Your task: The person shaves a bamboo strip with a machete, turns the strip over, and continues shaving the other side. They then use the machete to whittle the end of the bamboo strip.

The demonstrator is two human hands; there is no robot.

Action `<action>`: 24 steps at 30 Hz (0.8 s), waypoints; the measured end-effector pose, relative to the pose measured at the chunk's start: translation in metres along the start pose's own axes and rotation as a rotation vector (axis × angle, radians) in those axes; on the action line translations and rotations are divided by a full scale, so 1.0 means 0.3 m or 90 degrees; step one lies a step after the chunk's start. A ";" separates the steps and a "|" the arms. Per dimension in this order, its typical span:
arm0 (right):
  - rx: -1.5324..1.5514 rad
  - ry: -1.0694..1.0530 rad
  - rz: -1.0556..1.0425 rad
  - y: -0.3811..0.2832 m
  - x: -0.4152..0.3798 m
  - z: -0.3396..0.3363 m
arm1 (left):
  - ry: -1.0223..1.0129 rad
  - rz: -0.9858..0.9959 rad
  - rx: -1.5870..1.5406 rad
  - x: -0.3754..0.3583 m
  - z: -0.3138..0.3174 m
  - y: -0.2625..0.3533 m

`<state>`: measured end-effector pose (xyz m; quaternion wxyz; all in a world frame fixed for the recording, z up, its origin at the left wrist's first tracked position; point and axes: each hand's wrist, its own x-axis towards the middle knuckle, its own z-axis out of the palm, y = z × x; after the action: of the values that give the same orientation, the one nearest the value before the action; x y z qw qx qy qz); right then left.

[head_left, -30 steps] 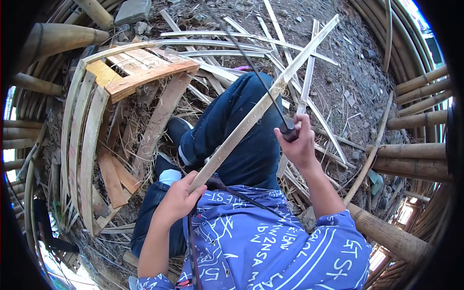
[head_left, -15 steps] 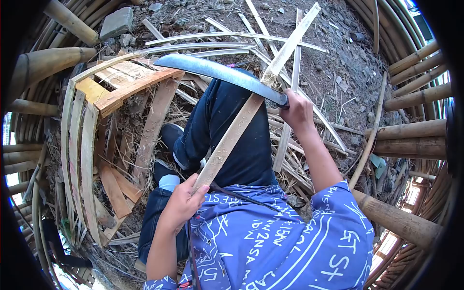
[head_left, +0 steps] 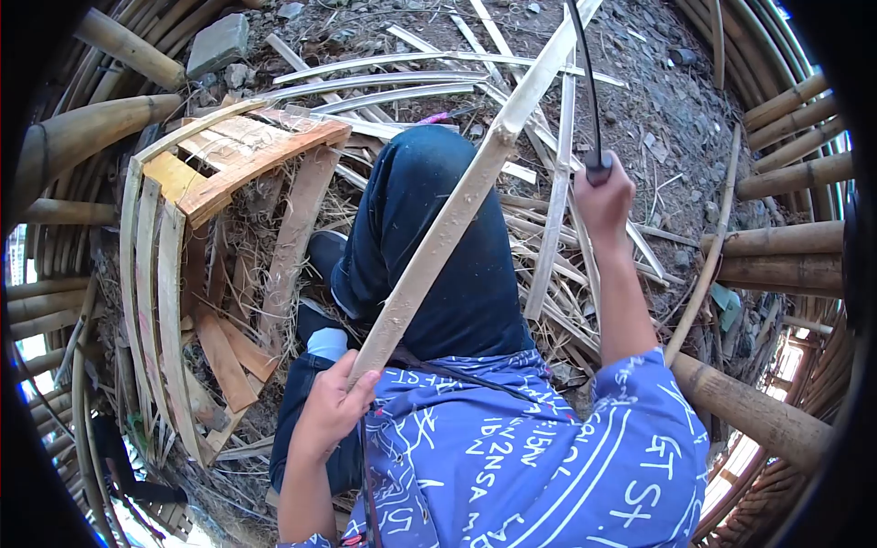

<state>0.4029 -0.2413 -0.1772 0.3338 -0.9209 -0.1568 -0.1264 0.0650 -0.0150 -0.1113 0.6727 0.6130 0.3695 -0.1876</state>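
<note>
The left hand [head_left: 331,408] grips the near end of a bamboo slat [head_left: 457,205], which slants up over the knee [head_left: 429,173]. The right hand [head_left: 605,196] is closed on a blade [head_left: 585,73], raised edge-on. Strike along the grain, well clear of the left fingers.

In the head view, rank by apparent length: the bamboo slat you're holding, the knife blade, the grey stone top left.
1. Long pale bamboo slat, held in the left hand.
2. Thin dark knife blade, seen edge-on, in the right hand.
3. Grey stone block, farther away, so less sure.
</note>
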 end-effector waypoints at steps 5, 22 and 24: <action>0.045 -0.104 -0.248 -0.163 -0.097 0.014 | -0.047 -0.002 -0.098 0.044 0.044 0.036; 0.224 -0.064 -0.159 -0.227 -0.094 0.024 | -0.114 -0.027 -0.256 -0.038 0.015 -0.041; 0.093 -0.093 -0.226 -0.202 -0.110 0.074 | -0.126 -0.023 -0.230 -0.034 0.019 -0.011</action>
<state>0.3527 -0.1894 -0.1701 0.3597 -0.8590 -0.3490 -0.1041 0.0574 -0.0231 -0.1063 0.8012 0.4546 0.3398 -0.1895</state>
